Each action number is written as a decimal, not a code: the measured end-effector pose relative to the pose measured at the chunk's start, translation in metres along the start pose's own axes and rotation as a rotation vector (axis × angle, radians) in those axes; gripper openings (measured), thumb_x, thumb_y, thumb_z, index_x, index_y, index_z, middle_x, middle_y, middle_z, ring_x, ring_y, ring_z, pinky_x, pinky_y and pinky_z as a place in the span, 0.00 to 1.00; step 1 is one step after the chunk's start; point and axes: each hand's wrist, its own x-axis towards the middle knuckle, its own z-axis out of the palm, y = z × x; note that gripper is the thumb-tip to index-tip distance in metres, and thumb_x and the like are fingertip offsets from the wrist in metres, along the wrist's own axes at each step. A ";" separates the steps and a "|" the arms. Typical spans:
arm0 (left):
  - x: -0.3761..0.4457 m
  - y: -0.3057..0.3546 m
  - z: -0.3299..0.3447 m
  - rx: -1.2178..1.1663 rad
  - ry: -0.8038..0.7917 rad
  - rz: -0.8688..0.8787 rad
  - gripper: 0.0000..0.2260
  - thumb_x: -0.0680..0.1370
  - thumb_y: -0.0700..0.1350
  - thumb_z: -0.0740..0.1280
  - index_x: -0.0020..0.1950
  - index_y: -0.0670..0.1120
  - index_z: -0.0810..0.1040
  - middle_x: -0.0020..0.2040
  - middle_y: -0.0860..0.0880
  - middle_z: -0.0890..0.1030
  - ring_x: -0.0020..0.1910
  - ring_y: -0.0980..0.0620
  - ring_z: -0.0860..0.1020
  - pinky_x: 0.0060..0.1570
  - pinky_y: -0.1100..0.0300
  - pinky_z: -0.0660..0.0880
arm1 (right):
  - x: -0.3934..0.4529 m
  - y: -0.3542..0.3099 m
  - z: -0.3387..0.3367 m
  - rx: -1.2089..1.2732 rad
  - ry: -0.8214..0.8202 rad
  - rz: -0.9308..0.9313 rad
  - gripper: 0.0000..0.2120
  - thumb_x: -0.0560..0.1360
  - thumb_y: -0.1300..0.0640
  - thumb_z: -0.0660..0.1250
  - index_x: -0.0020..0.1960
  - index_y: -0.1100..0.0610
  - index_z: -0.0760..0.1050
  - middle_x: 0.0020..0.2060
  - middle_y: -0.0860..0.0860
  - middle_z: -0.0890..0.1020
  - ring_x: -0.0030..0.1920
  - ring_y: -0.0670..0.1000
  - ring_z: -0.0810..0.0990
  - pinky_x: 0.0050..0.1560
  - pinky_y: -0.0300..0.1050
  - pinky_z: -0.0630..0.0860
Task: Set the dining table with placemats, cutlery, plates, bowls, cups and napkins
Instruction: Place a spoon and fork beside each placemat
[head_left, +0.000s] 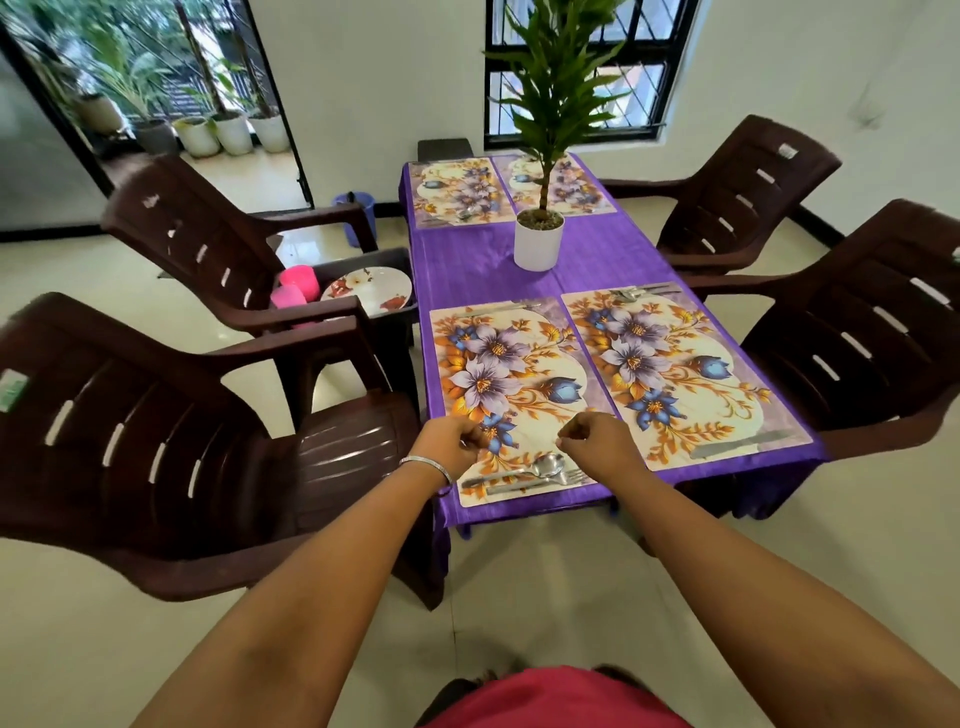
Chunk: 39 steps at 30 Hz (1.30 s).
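Both hands over the near-left floral placemat (511, 395) — left hand (451, 446) and right hand (602, 446) curled, apparently empty. Steel spoon and fork (524, 475) laid just below. Likely cutlery step closing; next, reaching left to stacked floral plates (370, 291) and pink cups (297, 291) — brown plastic chair arm (306, 317) alongside. Farther off, white potted plant (538, 239).

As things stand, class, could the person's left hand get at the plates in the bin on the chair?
Probably yes. The left hand hovers over the near left placemat, holding nothing visible. The plates lie uncovered in the open-topped bin; only a chair arm stands between, low enough to reach over.
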 end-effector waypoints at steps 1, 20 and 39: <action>-0.007 0.001 -0.003 -0.006 0.019 0.001 0.07 0.72 0.33 0.70 0.47 0.42 0.84 0.47 0.45 0.84 0.46 0.49 0.80 0.49 0.61 0.76 | -0.003 -0.006 -0.001 0.014 0.005 -0.020 0.01 0.72 0.60 0.69 0.41 0.57 0.80 0.38 0.51 0.81 0.42 0.50 0.78 0.36 0.36 0.68; -0.230 -0.105 -0.214 -0.187 0.865 -0.259 0.08 0.70 0.35 0.71 0.47 0.45 0.81 0.39 0.50 0.79 0.32 0.59 0.74 0.39 0.68 0.72 | -0.138 -0.308 0.166 0.365 -0.206 -0.717 0.12 0.74 0.70 0.60 0.46 0.60 0.81 0.43 0.52 0.82 0.45 0.47 0.77 0.44 0.25 0.67; -0.334 -0.421 -0.572 -0.241 1.112 -0.369 0.07 0.73 0.37 0.71 0.46 0.48 0.78 0.38 0.54 0.77 0.37 0.51 0.77 0.45 0.58 0.75 | -0.175 -0.696 0.488 0.769 -0.316 -0.558 0.09 0.77 0.64 0.61 0.46 0.53 0.77 0.47 0.51 0.81 0.49 0.51 0.79 0.49 0.43 0.76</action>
